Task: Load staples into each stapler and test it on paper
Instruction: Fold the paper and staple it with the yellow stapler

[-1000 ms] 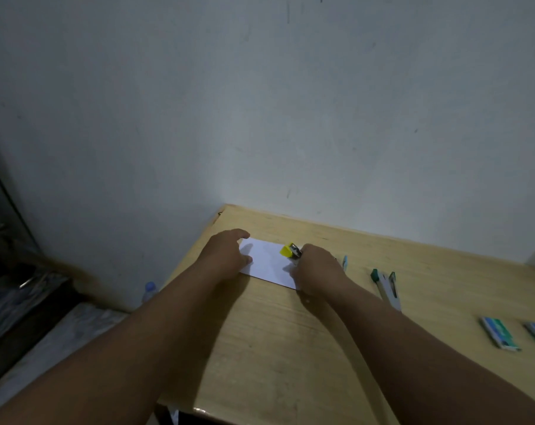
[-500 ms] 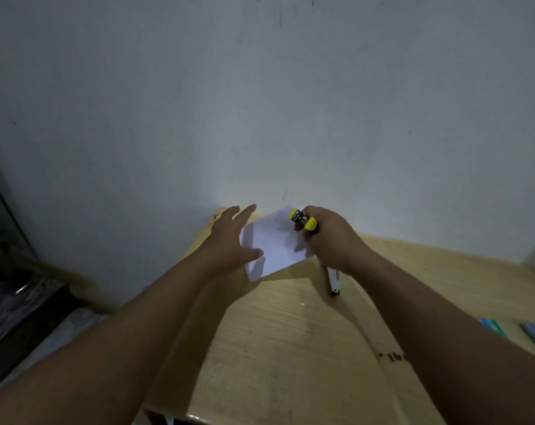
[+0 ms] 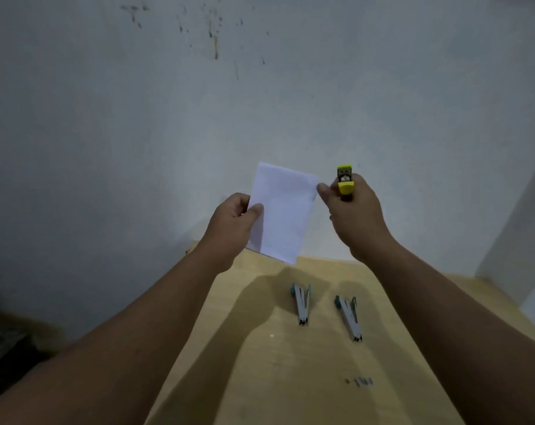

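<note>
Centre frame, held up against the wall: left hand (image 3: pixel 232 223) pinches the paper (image 3: pixel 283 211) by its left edge. Thin, floppy sheet; better held near the edges. Right hand (image 3: pixel 353 214) grips the yellow stapler (image 3: pixel 345 182), thumb touching the paper's right edge. Lower right, two grey staplers (image 3: pixel 301 303) lie on the desk (image 3: pixel 260 378), loose staples (image 3: pixel 362 381) nearby.

Two staplers (image 3: pixel 301 303) side by side on table (image 3: pixel 290 378)

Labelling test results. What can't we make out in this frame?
- Staple in the paper: too small, head view.
- Yellow stapler body: hidden by the right hand.
- Bits on the table: too small to identify.
- Staple loading of the two grey staplers: not visible.
</note>
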